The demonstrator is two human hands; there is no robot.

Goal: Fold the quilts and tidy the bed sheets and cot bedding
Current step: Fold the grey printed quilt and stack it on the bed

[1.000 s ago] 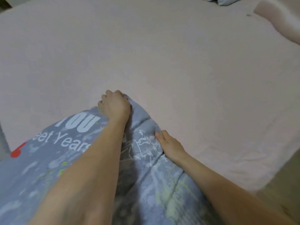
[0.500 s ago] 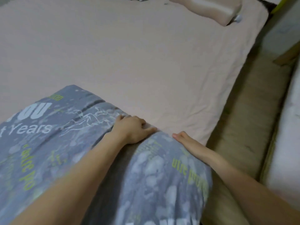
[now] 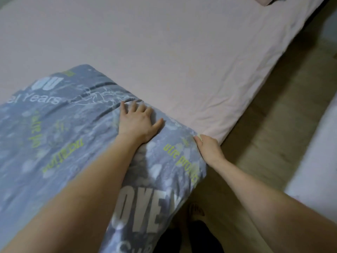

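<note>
pillow cropped by top edge, quilt lettering blurred

The folded quilt is laid on the bed sheet at its near left; the floor is seen right of the bed, a pillow at the far end.

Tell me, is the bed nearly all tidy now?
Partly. The pale pink bed sheet already lies mostly smooth, with wrinkles near its right edge. The grey printed quilt looks folded into a thick bundle at the bed's corner. Right now the left hand presses flat on it while the right hand grips its corner. Left to do: finish squaring the quilt. No cot bedding is in view.
</note>
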